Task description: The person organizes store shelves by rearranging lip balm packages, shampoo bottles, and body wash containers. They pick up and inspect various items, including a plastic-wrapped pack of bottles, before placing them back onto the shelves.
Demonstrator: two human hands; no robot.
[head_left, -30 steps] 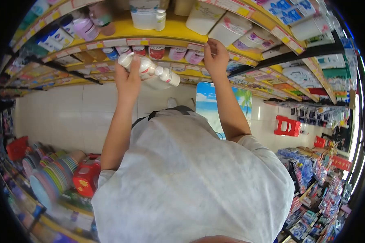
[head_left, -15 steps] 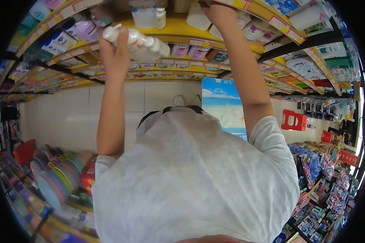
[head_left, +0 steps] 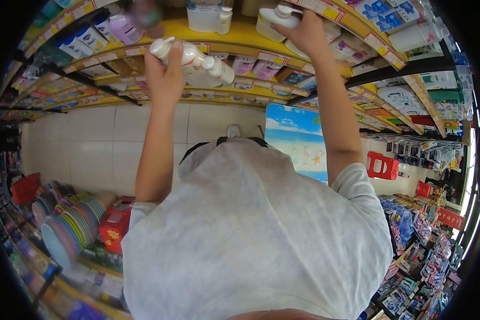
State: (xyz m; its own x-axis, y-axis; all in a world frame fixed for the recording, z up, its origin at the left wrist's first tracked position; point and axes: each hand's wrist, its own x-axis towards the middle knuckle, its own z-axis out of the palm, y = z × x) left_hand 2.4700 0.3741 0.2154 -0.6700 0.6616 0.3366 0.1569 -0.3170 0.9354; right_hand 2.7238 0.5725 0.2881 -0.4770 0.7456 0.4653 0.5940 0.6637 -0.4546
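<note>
My left hand (head_left: 164, 72) is wrapped round a white pump bottle (head_left: 191, 56), tilted in front of the shelf edge. A smaller white bottle (head_left: 222, 71) is right against its side, seemingly packed with it. Up at the yellow shelf (head_left: 240, 40), my right hand (head_left: 308, 36) is closed on the top of another white pump bottle (head_left: 280, 18), whose pump head points left. The fingertips on its far side are hidden. Between my hands a white pump pack (head_left: 204, 18) with a small bottle stands on the same shelf.
Pink and purple bottles (head_left: 124, 28) line the shelf at left. Lower shelves (head_left: 250, 85) hold more goods. A beach-picture board or tabletop (head_left: 293, 141) is below my right arm. Red stools (head_left: 383, 166) stand at right; stacked basins (head_left: 72, 226) are behind at left.
Both hands and the left bottle appear shifted slightly right as the view turns. My right hand has come down and outward, and a pump bottle now shows in its grasp.
</note>
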